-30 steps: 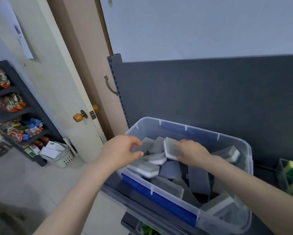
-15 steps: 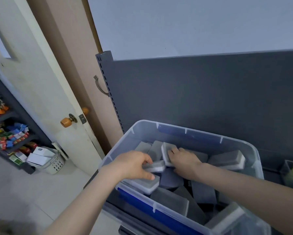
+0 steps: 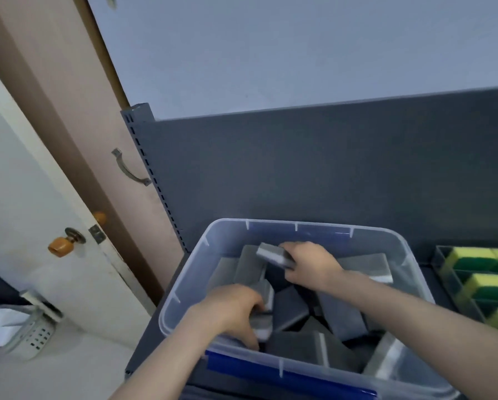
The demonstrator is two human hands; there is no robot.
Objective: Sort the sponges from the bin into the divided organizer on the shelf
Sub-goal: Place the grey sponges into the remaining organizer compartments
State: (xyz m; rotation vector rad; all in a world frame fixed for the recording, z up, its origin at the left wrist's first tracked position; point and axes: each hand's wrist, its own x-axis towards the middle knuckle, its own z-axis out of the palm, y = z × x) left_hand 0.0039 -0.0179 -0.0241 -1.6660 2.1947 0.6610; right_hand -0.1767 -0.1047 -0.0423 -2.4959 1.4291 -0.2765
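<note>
A clear plastic bin (image 3: 184, 281) with blue handles sits on the dark shelf and holds several grey and white sponges (image 3: 340, 319). Both my hands are inside it. My right hand (image 3: 308, 265) grips one grey sponge (image 3: 270, 254) and holds it tilted near the bin's far side. My left hand (image 3: 230, 313) curls round another grey and white sponge (image 3: 263, 324) near the front left wall. The divided organizer (image 3: 444, 267) stands at the right edge with yellow and green sponges (image 3: 481, 258) in its compartments.
The grey shelf back panel (image 3: 328, 168) rises behind the bin. A cream door (image 3: 40, 197) with an orange knob (image 3: 58, 246) is on the left. A white perforated basket (image 3: 25, 333) stands on the floor at lower left.
My right hand has lifted its grey sponge up off the pile. My left hand has sunk deeper into the bin and closed on a sponge. The camera has swung right, showing more of the organizer.
</note>
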